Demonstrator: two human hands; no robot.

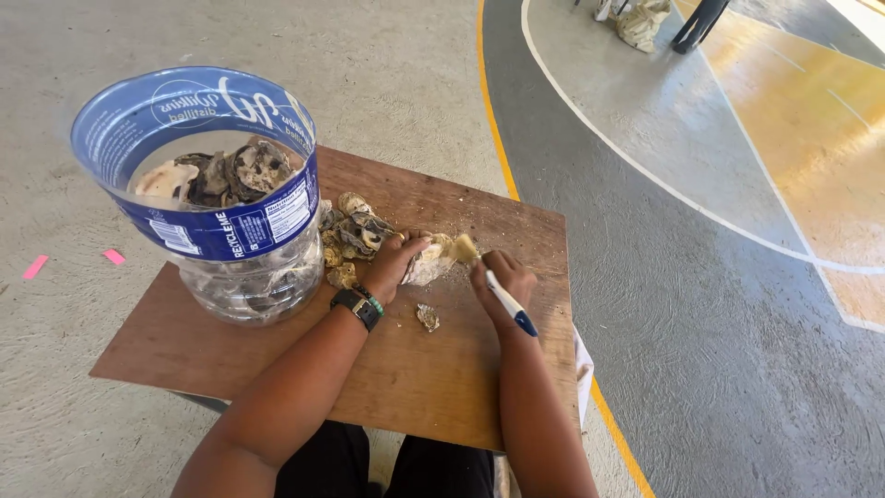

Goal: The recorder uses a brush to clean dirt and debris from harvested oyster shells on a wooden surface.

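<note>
Now we hold one oyster (433, 261) down with our left hand (396, 263), fingers closed tight over its top so it cannot slip on the wooden board (415, 369). It sits near the middle of the board, a bit toward twelve o'clock. Our right hand (502, 288) is wrapped shut around a small knife (512, 307) with a white and blue handle. The handle end sticks out toward five o'clock, and the blade end points at the shell, but we cannot see the tip. We think the hands work this way so one keeps the shell steady while the other pries.

The oyster looks rough, bumpy and pale, grey and cream, with a yellowish edge at its three o'clock side.

At six o'clock from it lies a small shell chip (427, 317). At nine o'clock waits a pile of more oysters (348, 238). Farther that way stands a big cut-open plastic jug (221, 203) with a blue band, and shells rest inside it.
</note>
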